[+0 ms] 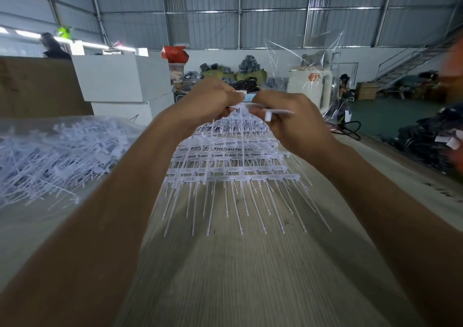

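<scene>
Head view: both hands are working raised above the wooden table (250, 264). The left hand (213, 98) is curling its fingers round the top of the cluster of white tag ties (233, 161), closed and gripping it. The cluster is hanging straight below the grip, its moulded rows fanning out and its thin tails dangling clear of the boards. The right hand (290, 126), just beside the left at the same top edge, is pinching a single tie (276, 112), whose blocky head is sticking out past the fingers, away from the cluster. Cannot tell whether that tie is already free of its runner: the knuckles are hiding the joint. Down and to the left of the grip, a loose pile of ties (55, 151) is lying on the table; behind the grip a clear bag (313, 61) is standing up. Risks, as judged: a sideways tug is likely to snap the thin tail rather than the joint. A slackening left grip is going to drop the whole cluster and tangle the tails. A pinch catching more than one tie is going to tear neighbours off together.
</scene>
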Demonstrator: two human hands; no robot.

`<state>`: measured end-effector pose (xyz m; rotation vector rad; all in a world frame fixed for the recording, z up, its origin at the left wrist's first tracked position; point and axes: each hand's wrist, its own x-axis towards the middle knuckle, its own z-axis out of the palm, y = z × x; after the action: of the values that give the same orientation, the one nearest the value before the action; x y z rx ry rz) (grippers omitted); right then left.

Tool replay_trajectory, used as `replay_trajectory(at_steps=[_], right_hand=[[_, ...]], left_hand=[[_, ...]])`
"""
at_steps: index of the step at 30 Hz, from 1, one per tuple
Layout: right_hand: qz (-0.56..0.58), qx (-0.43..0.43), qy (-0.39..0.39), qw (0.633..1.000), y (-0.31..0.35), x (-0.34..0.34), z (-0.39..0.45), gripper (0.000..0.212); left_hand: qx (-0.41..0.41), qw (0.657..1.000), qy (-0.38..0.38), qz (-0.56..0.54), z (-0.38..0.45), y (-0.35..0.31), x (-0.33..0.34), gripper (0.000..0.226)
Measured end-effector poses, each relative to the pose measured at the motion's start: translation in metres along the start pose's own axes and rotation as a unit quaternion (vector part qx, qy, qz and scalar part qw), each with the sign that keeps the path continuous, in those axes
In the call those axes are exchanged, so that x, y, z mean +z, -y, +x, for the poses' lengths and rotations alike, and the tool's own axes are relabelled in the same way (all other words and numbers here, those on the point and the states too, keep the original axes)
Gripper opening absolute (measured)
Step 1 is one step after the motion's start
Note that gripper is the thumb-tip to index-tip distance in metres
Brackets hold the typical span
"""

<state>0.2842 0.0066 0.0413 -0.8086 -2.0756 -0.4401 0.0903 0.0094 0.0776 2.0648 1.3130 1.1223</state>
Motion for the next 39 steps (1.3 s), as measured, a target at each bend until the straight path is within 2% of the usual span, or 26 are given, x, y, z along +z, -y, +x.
replay_trajectory(at_steps=[2, 8, 11, 16, 19, 22, 25, 28, 30, 33, 36, 39], right_hand=[[-0.019, -0.012, -0.01, 1.0, 0.0, 0.0, -0.001, 0.013], [0.011, 0.008, -0.002, 1.0, -0.001, 0.003, -0.002, 0.022], [0.022, 0.039, -0.005, 0.999, -0.004, 0.006, -0.002, 0.026], [0.03, 0.076, 0.004, 0.997, -0.008, 0.011, 0.001, 0.031], [0.031, 0.086, 0.006, 0.996, -0.006, 0.012, 0.004, 0.024], [0.028, 0.125, 0.017, 0.992, -0.001, 0.012, 0.005, 0.023], [0.074, 0.183, 0.025, 0.98, 0.005, 0.013, 0.008, 0.026], [0.144, 0.292, 0.006, 0.945, -0.005, 0.016, 0.006, 0.024], [0.236, 0.397, -0.029, 0.887, -0.025, 0.009, -0.005, 0.019], [0.324, 0.455, -0.056, 0.828, -0.049, -0.004, -0.018, 0.028], [0.354, 0.452, -0.058, 0.817, -0.051, -0.005, -0.013, 0.028], [0.372, 0.414, -0.011, 0.831, -0.037, 0.001, -0.005, 0.025]], left_hand=[[-0.003, 1.0, 0.002, -0.007, 0.001, -0.001, 0.0, 0.051], [-0.012, 0.999, -0.004, 0.033, -0.001, -0.005, 0.003, 0.055], [-0.002, 0.999, -0.016, 0.05, -0.002, -0.009, 0.004, 0.045], [0.023, 0.996, -0.017, 0.087, -0.003, -0.012, 0.006, 0.046], [0.035, 0.994, -0.031, 0.1, -0.003, -0.013, 0.006, 0.044], [0.041, 0.992, -0.035, 0.112, -0.002, -0.014, 0.007, 0.044], [0.046, 0.991, -0.028, 0.119, -0.003, -0.015, 0.007, 0.045], [0.047, 0.996, 0.015, 0.075, -0.008, -0.021, 0.003, 0.045], [0.064, 0.997, 0.028, 0.035, -0.009, -0.029, 0.0, 0.045], [0.099, 0.995, -0.009, 0.016, -0.007, -0.035, -0.001, 0.05], [0.102, 0.994, -0.009, 0.035, -0.008, -0.031, 0.003, 0.045], [0.092, 0.995, -0.009, 0.043, -0.008, -0.025, 0.006, 0.045]])
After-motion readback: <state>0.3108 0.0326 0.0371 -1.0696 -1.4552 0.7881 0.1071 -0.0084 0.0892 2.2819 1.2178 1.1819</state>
